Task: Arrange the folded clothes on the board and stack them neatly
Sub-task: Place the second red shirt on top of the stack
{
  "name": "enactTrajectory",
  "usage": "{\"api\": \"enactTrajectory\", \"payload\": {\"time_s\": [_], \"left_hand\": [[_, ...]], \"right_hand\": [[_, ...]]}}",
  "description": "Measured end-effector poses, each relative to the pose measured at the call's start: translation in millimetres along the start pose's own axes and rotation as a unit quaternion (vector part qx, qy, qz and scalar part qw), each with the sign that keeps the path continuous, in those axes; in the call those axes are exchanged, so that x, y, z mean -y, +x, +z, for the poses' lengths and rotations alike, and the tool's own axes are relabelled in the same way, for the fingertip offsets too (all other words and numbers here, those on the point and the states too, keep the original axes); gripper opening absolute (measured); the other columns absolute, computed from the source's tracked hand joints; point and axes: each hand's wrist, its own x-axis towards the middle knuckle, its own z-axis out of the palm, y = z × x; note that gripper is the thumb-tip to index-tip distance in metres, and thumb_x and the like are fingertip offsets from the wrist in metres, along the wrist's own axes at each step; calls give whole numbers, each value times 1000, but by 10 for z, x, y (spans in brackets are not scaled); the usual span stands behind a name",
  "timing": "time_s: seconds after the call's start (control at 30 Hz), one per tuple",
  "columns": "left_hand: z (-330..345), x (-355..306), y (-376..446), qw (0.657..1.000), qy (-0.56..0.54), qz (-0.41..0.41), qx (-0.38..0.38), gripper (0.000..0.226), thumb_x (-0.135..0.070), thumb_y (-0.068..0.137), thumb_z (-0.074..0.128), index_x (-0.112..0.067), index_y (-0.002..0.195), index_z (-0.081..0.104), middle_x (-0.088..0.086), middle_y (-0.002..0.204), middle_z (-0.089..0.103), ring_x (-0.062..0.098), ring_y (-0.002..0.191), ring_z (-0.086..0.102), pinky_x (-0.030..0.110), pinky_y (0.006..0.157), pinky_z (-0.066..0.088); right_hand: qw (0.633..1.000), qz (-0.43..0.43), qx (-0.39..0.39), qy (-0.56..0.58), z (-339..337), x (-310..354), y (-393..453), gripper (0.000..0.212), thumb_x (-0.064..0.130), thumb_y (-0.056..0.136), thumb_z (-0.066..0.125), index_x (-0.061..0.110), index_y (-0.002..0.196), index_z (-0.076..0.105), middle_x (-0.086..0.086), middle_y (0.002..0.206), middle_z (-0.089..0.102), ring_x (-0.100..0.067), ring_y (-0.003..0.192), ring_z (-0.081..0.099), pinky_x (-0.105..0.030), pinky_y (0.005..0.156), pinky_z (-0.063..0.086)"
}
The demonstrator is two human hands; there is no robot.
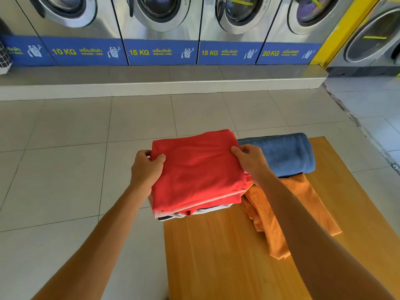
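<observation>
A stack of folded clothes with a red garment (197,169) on top sits between my hands at the far left corner of the wooden board (216,256). White and dark folded layers (173,215) show under the red one. My left hand (147,169) grips the stack's left edge, and my right hand (249,161) grips its right edge. A folded blue cloth (285,154) lies on the board to the right. Beneath it, partly hidden by my right forearm, an orange garment (275,217) stretches toward me.
The board lies over a pale tiled floor (65,148). A raised step (151,87) carries a row of front-loading washers (160,29) with blue labels. A yellow pillar (342,33) stands at the right, a mesh basket (3,57) at the far left.
</observation>
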Motion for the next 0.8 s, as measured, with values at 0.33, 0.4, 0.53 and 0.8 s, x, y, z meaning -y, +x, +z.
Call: {"api": "enactTrajectory", "payload": {"time_s": [0.33, 0.4, 0.53, 0.8], "left_hand": [[-183, 282, -1272, 994, 7, 69, -88, 45, -23, 92, 58, -20, 137, 49, 5, 144, 49, 23, 129, 49, 34, 91, 45], [-48, 316, -1486, 989, 3, 104, -106, 34, -17, 90, 59, -21, 124, 56, 3, 133, 54, 19, 118, 53, 25, 81, 45], [373, 315, -1851, 994, -4, 107, -10, 17, -17, 91, 59, -25, 106, 60, -10, 109, 62, 6, 100, 57, 18, 72, 45], [1445, 294, -2085, 964, 111, 47, 236, 41, -37, 97, 50, -17, 132, 54, 0, 133, 59, 12, 115, 56, 25, 87, 41]], "right_hand": [[995, -43, -36, 78, -371, -492, -743, 8, 26, 96, 63, 23, 100, 68, 2, 92, 74, -20, 92, 72, -48, 82, 62], [997, -37, -26, 65, -502, -617, -836, 10, 24, 97, 63, 17, 101, 69, 1, 87, 72, -25, 90, 72, -52, 81, 62], [998, -23, -36, 43, -782, -889, -910, 10, 16, 94, 61, 15, 91, 70, 0, 79, 67, -23, 80, 67, -57, 81, 60], [975, 36, -11, -217, -1521, -1423, -657, 55, 45, 95, 59, 22, 143, 47, -9, 153, 38, -33, 144, 28, -51, 113, 30]]}}
